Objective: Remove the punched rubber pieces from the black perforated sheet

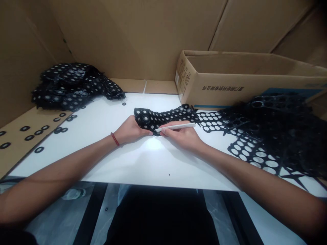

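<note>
A black rubber sheet (166,116) of ring shapes lies on the white tabletop in front of me, its holes showing pale. My left hand (131,131) grips the sheet's left end, thumb along the near edge and the other fingers hidden behind it. Between the fingers of my right hand (182,134) is a slim white pen-like tool (178,126). Its tip points left and meets the sheet's near edge, close to my left thumb. Whether the tip goes into the rubber I cannot tell.
A heap of similar ring sheets (74,85) sits at the back left. Several loose black rings (38,132) are scattered at the left. Black punched-out webbing (286,132) piles up at the right, before an open cardboard box (219,90). Cardboard walls (138,37) surround the table.
</note>
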`<state>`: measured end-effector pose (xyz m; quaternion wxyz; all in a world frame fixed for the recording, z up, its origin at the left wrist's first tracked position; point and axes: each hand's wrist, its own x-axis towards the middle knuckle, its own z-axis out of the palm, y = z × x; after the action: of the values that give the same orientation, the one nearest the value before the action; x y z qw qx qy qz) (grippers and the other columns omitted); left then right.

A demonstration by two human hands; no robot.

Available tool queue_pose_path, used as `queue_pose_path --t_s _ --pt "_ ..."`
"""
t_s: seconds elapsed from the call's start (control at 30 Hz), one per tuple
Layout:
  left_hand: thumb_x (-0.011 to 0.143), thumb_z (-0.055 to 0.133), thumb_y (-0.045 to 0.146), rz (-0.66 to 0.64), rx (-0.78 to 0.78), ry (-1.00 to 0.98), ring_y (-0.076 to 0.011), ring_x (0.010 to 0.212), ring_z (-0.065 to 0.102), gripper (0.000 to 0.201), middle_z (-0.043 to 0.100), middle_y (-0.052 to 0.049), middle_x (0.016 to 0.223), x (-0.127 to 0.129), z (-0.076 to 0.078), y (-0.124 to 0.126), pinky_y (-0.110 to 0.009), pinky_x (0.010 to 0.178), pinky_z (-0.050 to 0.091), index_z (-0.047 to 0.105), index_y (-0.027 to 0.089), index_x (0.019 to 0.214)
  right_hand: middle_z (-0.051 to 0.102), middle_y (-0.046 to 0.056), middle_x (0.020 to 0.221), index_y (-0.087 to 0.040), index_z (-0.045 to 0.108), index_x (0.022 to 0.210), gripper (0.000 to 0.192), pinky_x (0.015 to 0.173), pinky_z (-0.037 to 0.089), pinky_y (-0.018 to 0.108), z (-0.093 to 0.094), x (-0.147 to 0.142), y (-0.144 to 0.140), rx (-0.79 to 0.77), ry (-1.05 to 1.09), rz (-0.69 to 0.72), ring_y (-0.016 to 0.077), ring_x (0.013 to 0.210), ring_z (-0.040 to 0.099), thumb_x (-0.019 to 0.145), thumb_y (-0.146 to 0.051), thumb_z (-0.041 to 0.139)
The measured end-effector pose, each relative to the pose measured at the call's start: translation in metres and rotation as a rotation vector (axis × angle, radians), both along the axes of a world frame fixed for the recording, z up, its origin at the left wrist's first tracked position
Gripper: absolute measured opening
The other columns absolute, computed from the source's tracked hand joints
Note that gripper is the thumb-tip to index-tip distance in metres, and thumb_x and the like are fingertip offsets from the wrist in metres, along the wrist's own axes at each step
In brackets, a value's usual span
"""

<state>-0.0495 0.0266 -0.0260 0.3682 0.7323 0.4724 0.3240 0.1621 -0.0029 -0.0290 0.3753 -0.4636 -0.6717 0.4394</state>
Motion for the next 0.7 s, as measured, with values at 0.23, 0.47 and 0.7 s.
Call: queue_pose_path --t_s 0.23,0.47,0.7 --pt "0.058 0.080 0.032 0.009 0.041 0.030 -0.0292 0.103 0.062 0.047 0.071 -0.004 0.105 -0.0009 -0.0026 0.0013 -0.039 0.090 0.052 0.069 0.014 0.101 0.066 0.000 0.087 -0.016 0.073 0.083 0.014 0.070 0.050 0.015 -0.0021 -0.0024 -0.0007 0.069 -0.052 -0.028 0.0106 0.081 0.064 0.079 -0.020 0.061" --pt "0.060 0.079 0.030 0.004 0.016 0.030 -0.0280 0.096 0.065 0.040 0.073 -0.004 0.099 -0.0013 -0.0042 0.0014 -0.039 0.087 0.054 0.071 0.014 0.096 0.065 0.000 0.073 -0.015 0.073 0.081 0.015 0.059 0.046 0.015 -0.0025 -0.0043 0.0008 0.049 -0.142 -0.040 0.0094 0.066 0.061 0.079 -0.020 0.059" --pt "0.059 0.079 0.031 0.025 0.019 0.041 -0.0286 0.098 0.065 0.044 0.071 -0.004 0.105 -0.0014 -0.0028 0.0018 -0.039 0.087 0.054 0.070 0.014 0.098 0.063 0.002 0.072 -0.012 0.069 0.073 0.015 0.059 0.043 0.015 -0.0049 -0.0029 0.0031 0.020 -0.072 -0.033 0.0091 0.067 0.058 0.078 -0.019 0.057"
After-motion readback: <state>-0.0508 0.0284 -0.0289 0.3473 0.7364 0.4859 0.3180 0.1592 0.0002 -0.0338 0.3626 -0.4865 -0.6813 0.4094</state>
